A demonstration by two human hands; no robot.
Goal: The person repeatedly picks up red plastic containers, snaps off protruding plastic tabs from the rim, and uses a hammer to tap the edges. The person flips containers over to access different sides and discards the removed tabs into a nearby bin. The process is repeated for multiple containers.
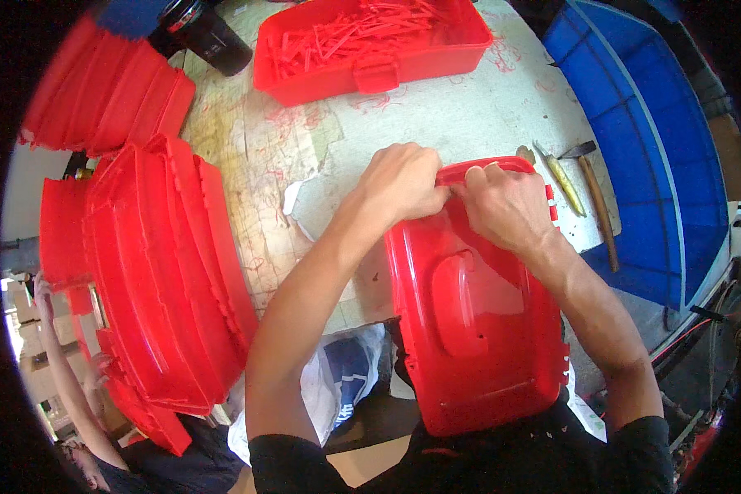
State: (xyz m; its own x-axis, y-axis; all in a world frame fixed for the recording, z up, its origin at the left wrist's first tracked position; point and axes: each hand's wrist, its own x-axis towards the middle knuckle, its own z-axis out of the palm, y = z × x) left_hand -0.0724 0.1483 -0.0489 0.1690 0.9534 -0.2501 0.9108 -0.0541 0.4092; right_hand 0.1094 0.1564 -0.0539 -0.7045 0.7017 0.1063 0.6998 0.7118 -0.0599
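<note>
A red plastic box lid (502, 309) with a curved raised shape in its middle leans from the table edge toward my body. At its far rim my left hand (403, 181) is closed on the left corner, thumb side toward the other hand. Close beside it, my right hand (506, 202) is curled over the same rim, knuckles up. The fingertips of both hands are mostly hidden, so anything small between them cannot be made out. Small hinge-like tabs show along the lid's right edge.
A red bin (379, 74) of thin red strips stands at the far side. Stacked red shells (156, 272) fill the left, near a black cup (206, 37). A hammer (598, 206), a yellow-handled tool (564, 181) and a blue crate (634, 148) are right. Another person's arm (70, 375) shows lower left.
</note>
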